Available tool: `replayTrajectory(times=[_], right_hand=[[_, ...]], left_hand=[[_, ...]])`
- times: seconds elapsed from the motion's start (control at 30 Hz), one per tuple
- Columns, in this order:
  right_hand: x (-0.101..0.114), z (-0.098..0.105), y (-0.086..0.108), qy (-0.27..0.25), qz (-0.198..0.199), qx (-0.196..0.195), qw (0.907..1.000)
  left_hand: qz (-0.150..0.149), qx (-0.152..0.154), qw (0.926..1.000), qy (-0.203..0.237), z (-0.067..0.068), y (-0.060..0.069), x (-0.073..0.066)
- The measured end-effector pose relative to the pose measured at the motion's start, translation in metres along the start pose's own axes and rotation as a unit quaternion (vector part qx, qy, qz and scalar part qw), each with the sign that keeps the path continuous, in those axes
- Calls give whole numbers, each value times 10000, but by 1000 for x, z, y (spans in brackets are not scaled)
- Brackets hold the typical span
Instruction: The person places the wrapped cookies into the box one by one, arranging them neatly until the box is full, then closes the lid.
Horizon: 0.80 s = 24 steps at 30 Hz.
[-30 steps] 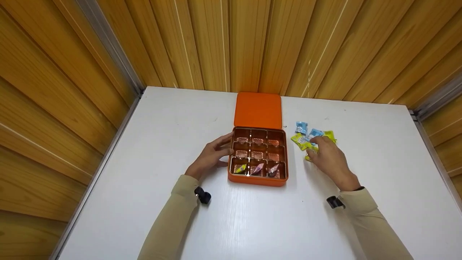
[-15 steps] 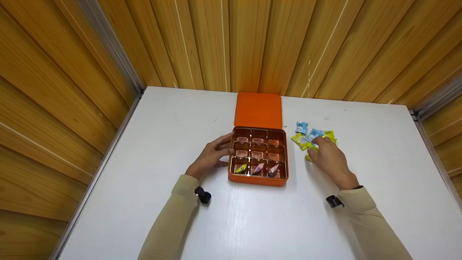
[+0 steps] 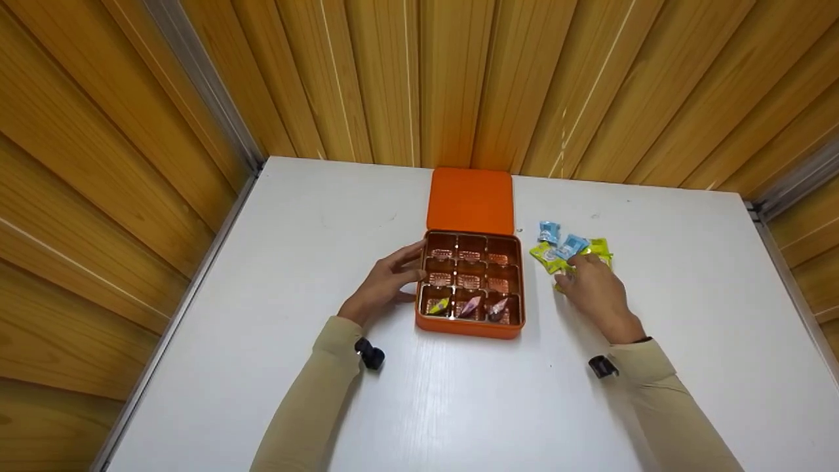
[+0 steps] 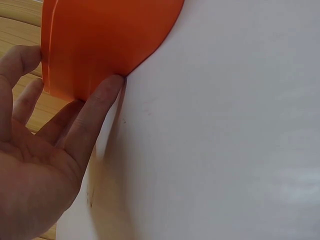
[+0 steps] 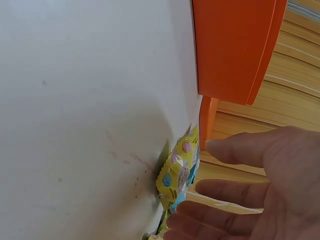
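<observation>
While the left hand (image 3: pixel 385 282) rests extended fingers against the orange box (image 3: pixel 470 329) just right of the head view's centre, the right hand (image 3: pixel 600 292), fingers loosely parted, is at the wrapped candies (image 3: pixel 572 246) farther right on the white surface (image 3: pixel 459 400).

My right hand (image 3: pixel 600 288) is drawing back slightly towards me, uncovering more of the middle blue packet (image 3: pixel 572 246) and the rightmost yellow-green packet (image 3: pixel 598 246). My right sleeve (image 3: pixel 645 364) and black wrist device (image 3: pixel 602 367) are shifting slightly leftward in the head view.
</observation>
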State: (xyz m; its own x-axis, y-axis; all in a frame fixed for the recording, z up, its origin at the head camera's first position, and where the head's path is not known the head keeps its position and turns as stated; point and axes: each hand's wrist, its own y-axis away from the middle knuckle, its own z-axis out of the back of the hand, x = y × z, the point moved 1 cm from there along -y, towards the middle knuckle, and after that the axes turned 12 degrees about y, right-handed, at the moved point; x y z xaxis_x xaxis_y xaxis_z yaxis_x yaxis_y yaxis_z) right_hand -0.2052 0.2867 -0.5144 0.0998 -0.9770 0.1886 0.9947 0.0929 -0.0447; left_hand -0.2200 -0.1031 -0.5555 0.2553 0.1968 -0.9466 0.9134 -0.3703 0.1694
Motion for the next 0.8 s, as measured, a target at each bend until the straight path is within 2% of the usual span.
replayTrajectory(times=[0.53,0.8], right_hand=[[-3,-9,0,-91,73,178,9998],[-3,-7,7,-86,70,37,9999]], left_hand=[[6,32,10000,4,2,-2,1],[-5,18,10000,16,2,-3,2]])
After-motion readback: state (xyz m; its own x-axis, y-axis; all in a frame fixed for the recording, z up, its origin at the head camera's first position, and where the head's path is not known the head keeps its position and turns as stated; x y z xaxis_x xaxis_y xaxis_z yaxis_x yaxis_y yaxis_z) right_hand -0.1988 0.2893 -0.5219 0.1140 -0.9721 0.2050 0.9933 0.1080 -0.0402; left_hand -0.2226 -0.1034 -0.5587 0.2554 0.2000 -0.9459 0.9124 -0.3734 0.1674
